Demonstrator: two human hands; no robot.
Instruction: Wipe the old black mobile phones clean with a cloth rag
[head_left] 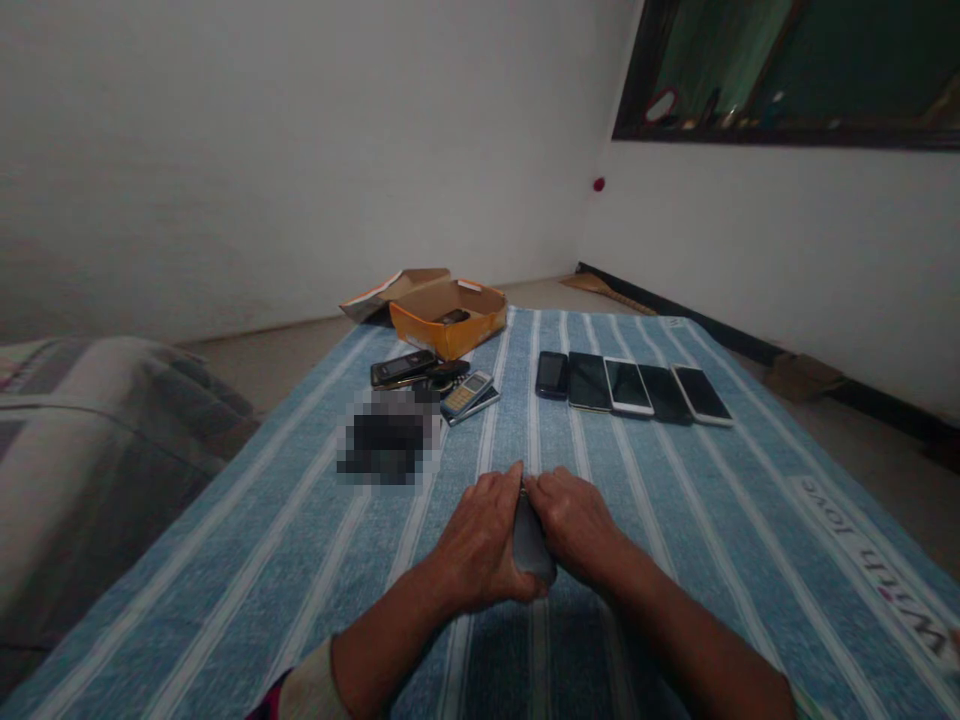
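Both hands are together near the middle of the striped cloth. My left hand (484,545) is wrapped around a grey mobile phone (531,543), its thumb at the near end. From the other side my right hand (571,515) grips the same phone around its far end, fingers curled. Only a smooth grey face shows between the hands; the screen side cannot be made out. Beyond them to the right, a row of phones lies flat, among them a white-framed smartphone (628,387). To the left rest a silver keypad phone (466,395) and a dark phone (403,368).
An orange cardboard box (450,333) with its lid tipped back stands at the far left, a dark phone inside. A blurred dark patch (390,437) hides something nearer. The blue striped cloth (300,560) covers the surface. A draped fabric mound (112,470) is at left.
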